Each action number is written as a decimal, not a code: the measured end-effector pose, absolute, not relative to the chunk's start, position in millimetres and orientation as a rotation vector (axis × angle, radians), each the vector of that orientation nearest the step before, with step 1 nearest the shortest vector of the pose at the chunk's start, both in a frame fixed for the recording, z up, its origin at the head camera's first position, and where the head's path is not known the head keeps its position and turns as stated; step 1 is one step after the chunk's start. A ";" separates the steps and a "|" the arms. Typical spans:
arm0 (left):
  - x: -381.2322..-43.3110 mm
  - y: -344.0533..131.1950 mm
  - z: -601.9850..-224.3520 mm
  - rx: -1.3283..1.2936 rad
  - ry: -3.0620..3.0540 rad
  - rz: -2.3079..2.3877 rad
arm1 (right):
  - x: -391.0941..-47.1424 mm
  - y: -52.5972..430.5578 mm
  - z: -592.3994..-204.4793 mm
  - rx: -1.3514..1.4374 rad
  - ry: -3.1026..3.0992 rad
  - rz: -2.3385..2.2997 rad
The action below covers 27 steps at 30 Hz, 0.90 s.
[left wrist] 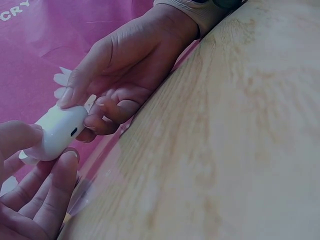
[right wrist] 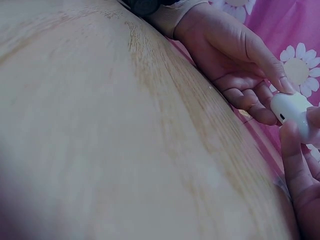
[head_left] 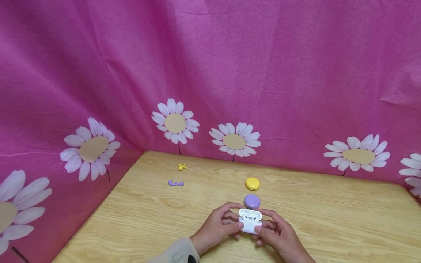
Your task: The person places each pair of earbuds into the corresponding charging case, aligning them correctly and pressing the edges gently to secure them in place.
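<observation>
A white earbud case (head_left: 249, 227) is held between both hands low in the head view, its lid (head_left: 251, 213) raised. White earbuds (head_left: 250, 219) sit inside it. My left hand (head_left: 219, 223) grips the left end, thumb on the front. On the opposite end, my right hand (head_left: 279, 232) grips with its thumb at the front corner and index finger up by the lid. Both wrist views show the case's smooth underside (left wrist: 60, 131) with a small dark port. Just behind the case lies a round purple case (head_left: 251, 201).
A round yellow case (head_left: 253, 183) rests beyond the purple one. Farther left on the wooden table (head_left: 131, 219) lie two purple earbuds (head_left: 175, 183) and, behind them, yellow earbuds (head_left: 182, 166). Pink cloth (head_left: 289, 73) with white daisies rises along the table's back and left edges.
</observation>
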State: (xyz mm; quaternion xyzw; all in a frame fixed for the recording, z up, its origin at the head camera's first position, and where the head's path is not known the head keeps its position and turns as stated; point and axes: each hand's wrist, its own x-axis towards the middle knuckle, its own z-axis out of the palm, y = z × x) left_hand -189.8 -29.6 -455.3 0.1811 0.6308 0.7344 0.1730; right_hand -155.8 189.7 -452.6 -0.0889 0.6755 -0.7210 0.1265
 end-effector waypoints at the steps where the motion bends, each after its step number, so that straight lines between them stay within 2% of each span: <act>1: -189.6 -29.7 -455.3 0.514 1.791 2.082 | -155.8 189.7 -452.7 -0.258 1.964 -2.098; 13: -189.0 -29.6 -454.8 0.527 1.809 2.077 | -156.8 191.2 -455.5 -0.452 1.905 -2.167; 27: -189.0 -29.9 -453.0 0.538 1.751 2.110 | -157.7 191.1 -458.6 -0.470 1.860 -2.197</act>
